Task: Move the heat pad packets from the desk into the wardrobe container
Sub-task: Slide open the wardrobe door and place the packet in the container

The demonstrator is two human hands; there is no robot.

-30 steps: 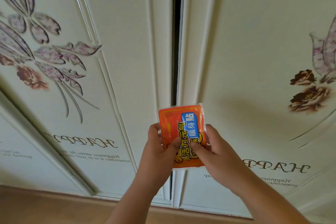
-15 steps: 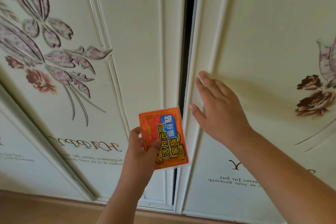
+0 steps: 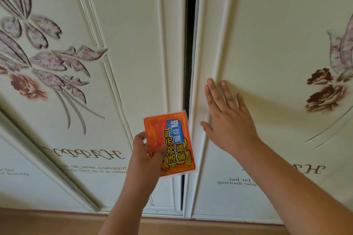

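Orange rectangular heat pad packet (image 3: 170,145), upright, is sitting pinched in your left hand (image 3: 147,156), while your right hand (image 3: 229,120), fingers spread, is pressing the cream wardrobe door (image 3: 267,44) beside the dark gap (image 3: 190,44).

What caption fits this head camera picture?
Left hand holds a heat pad packet; right hand touches the wardrobe door.

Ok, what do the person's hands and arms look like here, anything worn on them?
Both forearms are bare as far as the view shows: no sleeves, watch, bracelet or gloves. The left hand and right hand show no rings on the visible fingers. Nails look short and unpainted.
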